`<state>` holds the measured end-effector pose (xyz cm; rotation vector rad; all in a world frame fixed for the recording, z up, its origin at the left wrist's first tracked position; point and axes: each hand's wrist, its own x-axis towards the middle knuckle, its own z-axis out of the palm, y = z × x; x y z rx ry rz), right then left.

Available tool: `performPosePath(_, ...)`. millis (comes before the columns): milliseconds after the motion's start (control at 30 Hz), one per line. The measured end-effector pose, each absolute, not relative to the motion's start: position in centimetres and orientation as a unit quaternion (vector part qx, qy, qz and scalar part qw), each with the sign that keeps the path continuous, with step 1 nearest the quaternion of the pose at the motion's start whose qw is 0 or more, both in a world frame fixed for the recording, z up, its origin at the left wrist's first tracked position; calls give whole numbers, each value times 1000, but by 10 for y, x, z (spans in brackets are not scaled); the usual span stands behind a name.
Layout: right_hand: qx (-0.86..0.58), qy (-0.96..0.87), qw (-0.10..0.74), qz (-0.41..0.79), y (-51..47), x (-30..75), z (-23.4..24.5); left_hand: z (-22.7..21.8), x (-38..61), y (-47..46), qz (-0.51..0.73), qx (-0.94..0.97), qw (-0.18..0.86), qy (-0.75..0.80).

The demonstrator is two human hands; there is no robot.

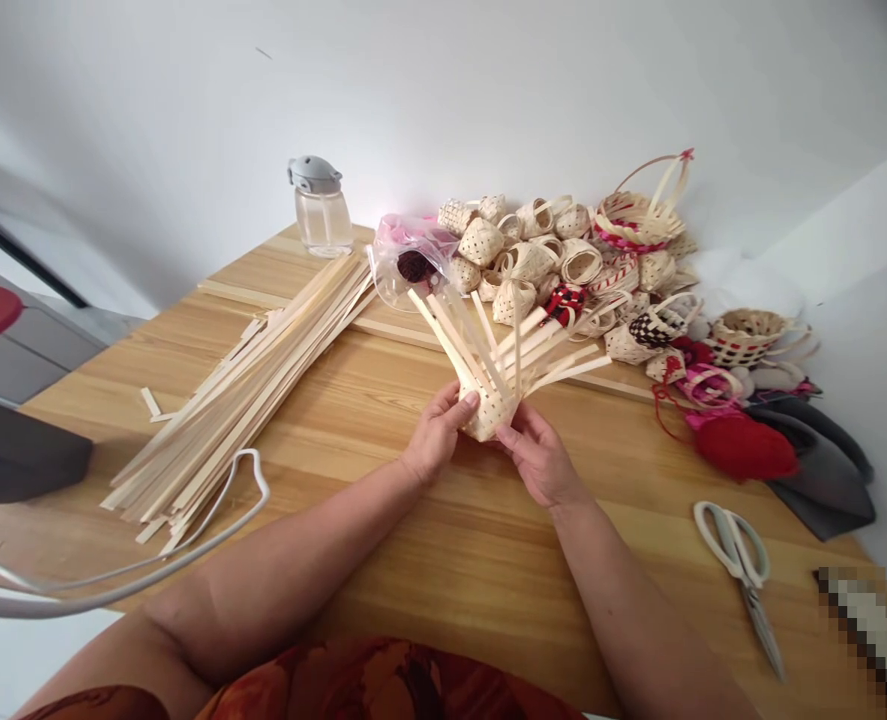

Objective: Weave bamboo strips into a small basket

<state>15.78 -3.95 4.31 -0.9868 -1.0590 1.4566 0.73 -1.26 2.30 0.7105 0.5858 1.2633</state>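
Head view: The left hand [435,437] and right hand [542,458] hold a partly woven basket [488,414] above the middle of the bench [383,530], the fingers of each clamped on opposite sides of its base. Unwoven strip ends fan upward and away from the person. A bundle of loose strips [252,395] lies to the left; small finished baskets [529,262] are heaped beyond; scissors [743,570] rest at right.

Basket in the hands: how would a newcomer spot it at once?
Find the wooden table, then the left hand and right hand near its middle. They hold a small pale basket; unlike the heaped baskets behind, it has long loose strips fanning from its top.
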Motion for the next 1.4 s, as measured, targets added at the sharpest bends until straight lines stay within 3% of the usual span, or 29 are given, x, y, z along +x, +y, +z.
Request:
performPosePath(833,-434,-430,564,556,-38,162,37,36,5,-16,505,236,795,240)
performPosePath(1100,-438,-467,602,477,-40,158,38,25,3,-14,571,296,695,321)
performPosePath(1400,-465,-523,566,435,-41,153,32,23,4,-10,618,314,651,307)
